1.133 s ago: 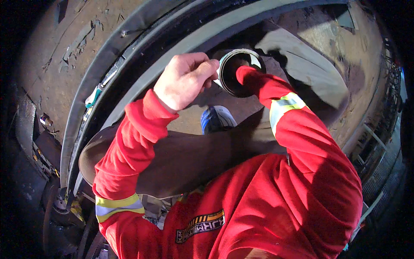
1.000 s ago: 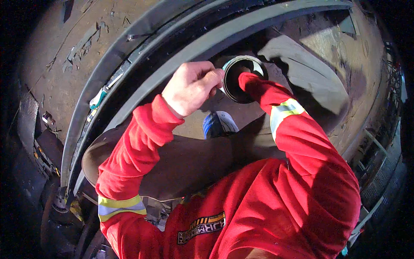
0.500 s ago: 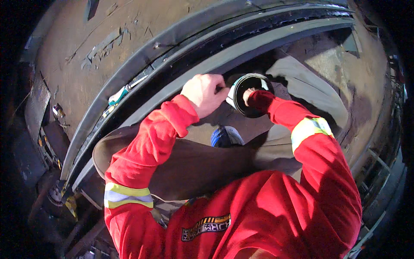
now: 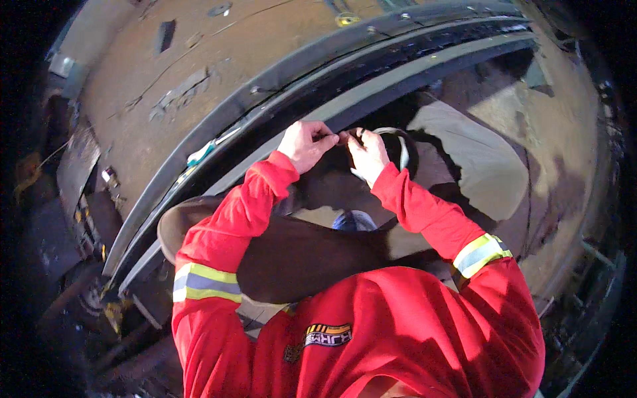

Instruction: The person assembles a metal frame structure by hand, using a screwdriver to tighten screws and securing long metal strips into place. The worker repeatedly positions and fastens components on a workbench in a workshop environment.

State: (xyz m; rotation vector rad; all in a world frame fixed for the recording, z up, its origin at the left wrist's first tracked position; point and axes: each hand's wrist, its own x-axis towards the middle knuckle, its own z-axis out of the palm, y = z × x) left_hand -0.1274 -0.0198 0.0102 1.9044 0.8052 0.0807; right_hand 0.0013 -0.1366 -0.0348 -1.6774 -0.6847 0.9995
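Note:
My left hand (image 4: 306, 146) is closed in a pinch, thumb against fingers, just over the near metal rail. Close against it, my right hand (image 4: 369, 158) pinches too, the fingertips of both nearly meeting. Whatever lies between them is too small to make out. Behind my right hand shows a round ring with a pale rim (image 4: 404, 151) and a dark inside, like a roll of tape. My hand covers part of it, and I cannot tell whether it hangs from that hand. Both arms wear red sleeves with reflective bands.
Long curved dark metal rails (image 4: 312, 73) run across in front of me. A teal-handled tool (image 4: 201, 153) lies in the channel between them. Beyond is a brown, scuffed surface (image 4: 159, 60). My bent legs (image 4: 312, 249) and a blue shoe (image 4: 353, 221) are below my hands.
My right hand has come out of the ring's opening and moved left to meet my left hand. The ring is now mostly behind it. The view has shifted slightly.

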